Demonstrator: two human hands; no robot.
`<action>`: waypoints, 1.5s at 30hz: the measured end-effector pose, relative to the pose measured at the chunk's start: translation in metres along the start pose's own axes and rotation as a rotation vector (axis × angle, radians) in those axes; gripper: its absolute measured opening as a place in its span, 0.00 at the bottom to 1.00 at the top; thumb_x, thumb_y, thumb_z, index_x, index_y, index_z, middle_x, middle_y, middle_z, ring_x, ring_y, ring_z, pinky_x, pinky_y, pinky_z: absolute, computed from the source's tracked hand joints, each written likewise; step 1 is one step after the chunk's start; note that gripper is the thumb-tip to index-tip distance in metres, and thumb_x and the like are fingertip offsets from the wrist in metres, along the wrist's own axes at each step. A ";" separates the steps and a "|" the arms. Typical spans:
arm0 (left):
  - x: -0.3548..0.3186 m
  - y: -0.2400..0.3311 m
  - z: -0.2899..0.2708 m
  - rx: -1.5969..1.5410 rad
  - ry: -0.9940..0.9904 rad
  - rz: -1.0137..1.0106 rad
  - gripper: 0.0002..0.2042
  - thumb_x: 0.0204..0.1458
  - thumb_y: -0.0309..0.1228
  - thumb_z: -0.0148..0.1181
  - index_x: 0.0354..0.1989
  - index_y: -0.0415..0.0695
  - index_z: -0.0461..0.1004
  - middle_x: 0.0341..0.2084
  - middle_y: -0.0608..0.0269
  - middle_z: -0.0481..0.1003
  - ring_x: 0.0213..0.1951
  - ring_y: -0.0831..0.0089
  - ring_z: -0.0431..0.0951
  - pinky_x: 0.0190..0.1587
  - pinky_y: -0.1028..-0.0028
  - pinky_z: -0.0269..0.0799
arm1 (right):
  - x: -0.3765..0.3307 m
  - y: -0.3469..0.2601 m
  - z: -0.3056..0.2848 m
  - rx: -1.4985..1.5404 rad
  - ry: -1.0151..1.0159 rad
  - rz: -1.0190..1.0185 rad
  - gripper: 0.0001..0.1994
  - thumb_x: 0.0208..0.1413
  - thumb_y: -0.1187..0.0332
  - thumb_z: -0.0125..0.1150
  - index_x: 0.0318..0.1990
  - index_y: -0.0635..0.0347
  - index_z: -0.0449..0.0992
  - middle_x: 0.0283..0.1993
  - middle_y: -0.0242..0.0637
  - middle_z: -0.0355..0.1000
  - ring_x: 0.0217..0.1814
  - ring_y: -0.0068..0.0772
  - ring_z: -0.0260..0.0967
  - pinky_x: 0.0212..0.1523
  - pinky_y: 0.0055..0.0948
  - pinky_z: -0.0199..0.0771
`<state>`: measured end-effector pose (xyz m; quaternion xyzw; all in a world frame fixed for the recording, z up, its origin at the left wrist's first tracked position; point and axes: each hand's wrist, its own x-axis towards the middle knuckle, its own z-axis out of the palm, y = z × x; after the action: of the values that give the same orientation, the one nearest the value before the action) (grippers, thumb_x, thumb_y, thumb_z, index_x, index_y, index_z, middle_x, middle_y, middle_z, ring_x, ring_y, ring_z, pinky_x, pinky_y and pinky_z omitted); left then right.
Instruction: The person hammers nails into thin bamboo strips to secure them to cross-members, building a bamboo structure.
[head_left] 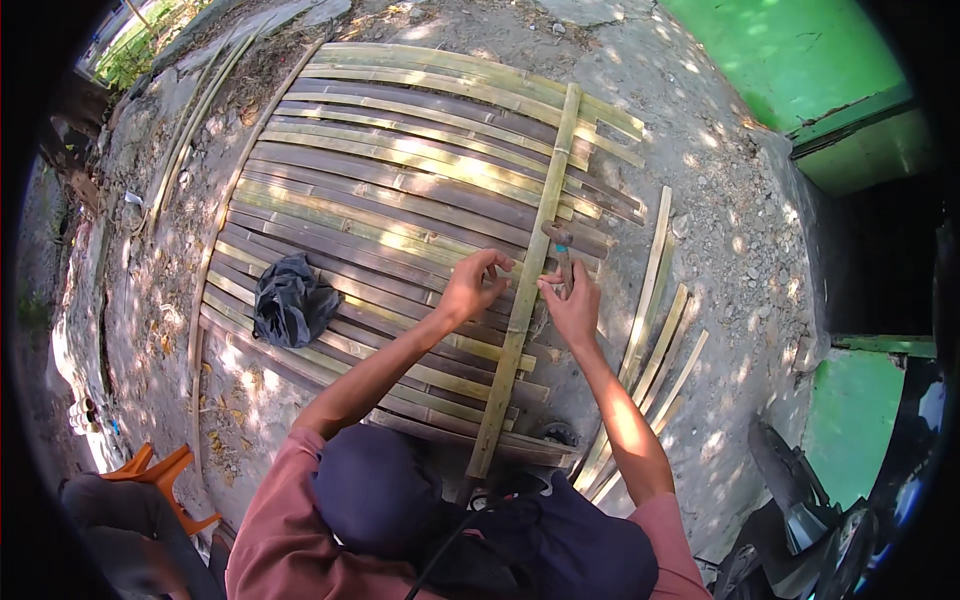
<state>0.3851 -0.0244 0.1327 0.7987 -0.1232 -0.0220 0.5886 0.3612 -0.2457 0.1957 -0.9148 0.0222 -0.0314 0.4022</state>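
Ground: bare packed dirt and gravel, dappled with sun. Far left, orange plastic stool [160,470]. On the bamboo slat panel [400,190], a crumpled black plastic bag [292,310]. My left hand [472,288] pinches its fingers at the upright bamboo crosspiece [527,285]. My right hand [574,308] grips a hammer [561,252] just beside that crosspiece. Loose bamboo strips [655,330] lie further right. Far right, green painted wall [790,55].

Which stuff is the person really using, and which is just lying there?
In use: left hand and right hand at the bamboo cross strip; hammer in the right hand; bamboo slat panel.

Lying about: black bag; loose bamboo strips; orange chair.
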 end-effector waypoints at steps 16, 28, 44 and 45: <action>0.006 -0.003 0.019 0.125 -0.050 0.122 0.21 0.48 0.35 0.82 0.50 0.47 0.82 0.40 0.61 0.80 0.43 0.56 0.83 0.44 0.59 0.80 | 0.008 0.004 0.009 -0.014 -0.003 0.020 0.17 0.56 0.70 0.78 0.46 0.61 0.74 0.33 0.35 0.86 0.18 0.26 0.67 0.25 0.35 0.67; 0.011 -0.007 0.036 0.146 0.043 0.151 0.11 0.49 0.31 0.79 0.41 0.47 0.86 0.37 0.66 0.82 0.41 0.59 0.85 0.41 0.61 0.82 | 0.005 -0.001 0.010 -0.040 -0.025 -0.002 0.18 0.56 0.68 0.78 0.45 0.60 0.72 0.32 0.38 0.85 0.20 0.33 0.71 0.27 0.40 0.71; 0.012 0.007 0.045 0.099 0.106 0.116 0.10 0.48 0.30 0.78 0.31 0.44 0.80 0.30 0.64 0.79 0.33 0.58 0.83 0.33 0.60 0.75 | 0.001 -0.001 0.007 0.014 0.043 0.021 0.17 0.58 0.67 0.79 0.46 0.61 0.74 0.29 0.35 0.77 0.21 0.25 0.65 0.26 0.36 0.66; 0.012 0.008 0.045 0.089 0.100 0.117 0.11 0.48 0.30 0.78 0.31 0.44 0.79 0.29 0.64 0.78 0.32 0.58 0.83 0.33 0.60 0.75 | -0.007 0.000 0.004 0.018 0.061 0.003 0.15 0.61 0.67 0.76 0.47 0.62 0.75 0.29 0.35 0.77 0.21 0.25 0.65 0.26 0.35 0.65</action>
<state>0.3877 -0.0709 0.1276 0.8155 -0.1410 0.0578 0.5583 0.3546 -0.2420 0.1924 -0.9097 0.0354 -0.0591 0.4095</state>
